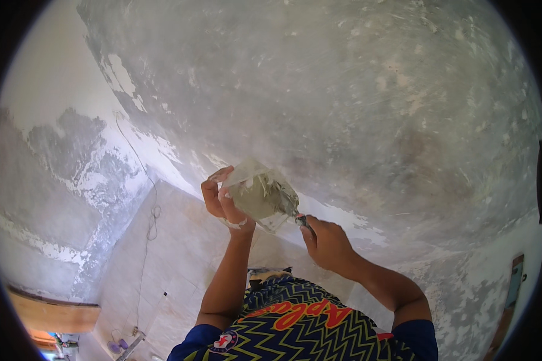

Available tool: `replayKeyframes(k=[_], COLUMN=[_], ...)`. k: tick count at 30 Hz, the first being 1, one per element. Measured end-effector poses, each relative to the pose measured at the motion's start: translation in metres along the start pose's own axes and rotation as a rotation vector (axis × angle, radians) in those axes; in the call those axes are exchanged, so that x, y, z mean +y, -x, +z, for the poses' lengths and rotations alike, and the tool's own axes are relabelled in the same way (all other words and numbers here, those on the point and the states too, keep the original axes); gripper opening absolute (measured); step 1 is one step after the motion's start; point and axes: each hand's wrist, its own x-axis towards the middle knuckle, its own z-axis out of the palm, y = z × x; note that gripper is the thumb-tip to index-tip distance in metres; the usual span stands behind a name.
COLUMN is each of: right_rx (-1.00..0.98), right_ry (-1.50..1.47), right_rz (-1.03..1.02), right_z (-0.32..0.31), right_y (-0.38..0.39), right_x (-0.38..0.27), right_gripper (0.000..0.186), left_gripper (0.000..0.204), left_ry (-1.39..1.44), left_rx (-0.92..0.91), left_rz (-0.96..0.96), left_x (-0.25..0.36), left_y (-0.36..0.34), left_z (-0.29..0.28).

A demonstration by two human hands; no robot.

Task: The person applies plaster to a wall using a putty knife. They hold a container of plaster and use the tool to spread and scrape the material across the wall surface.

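My left hand (218,194) grips a pale, squarish plaster board (244,171) by its left edge, with white smears on the fingers and wrist. Grey-green wet plaster (256,197) is heaped over the middle of the board. In my right hand (330,243) is the dark handle of a putty knife (305,223). Its plaster-coated blade reaches onto the right side of the board and touches the heap there. The exact outline of the blade is hidden by plaster.
A large grey wall (343,90) with patchy plaster rises in front. Another patchy wall (48,204) stands at the left. A thin cord (146,240) runs down and across the tiled floor (186,240). A wooden panel (57,310) and purple items (117,345) lie lower left.
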Motion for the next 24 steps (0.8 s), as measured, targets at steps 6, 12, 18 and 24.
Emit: replayKeyframes(k=[6,12,18,24], right_rx=[-0.166,-0.39,-0.376,-0.362], right_ry=[-0.59,-1.484,-1.573,-1.476], right_rz=[0.221,0.792,0.828,0.743], right_z=[0.02,0.02,0.018,0.009], right_y=[0.01,-0.001,-0.011,-0.018], right_x=[0.001,-0.013,-0.017,-0.017], right_gripper=[0.033,0.021,0.029,0.018], left_gripper=[0.037,0.036,0.041,0.036], left_ry=[0.08,-0.134,-0.066,-0.124], left_rx=[0.037,-0.097,-0.137,-0.176], left_rz=[-0.022,0.086,0.028,-0.043], left_x=[0.005,0.0,0.002,0.005], left_y=[0.0,-0.005,-0.001,0.001], left_z=[0.012,0.013,0.012,0.005])
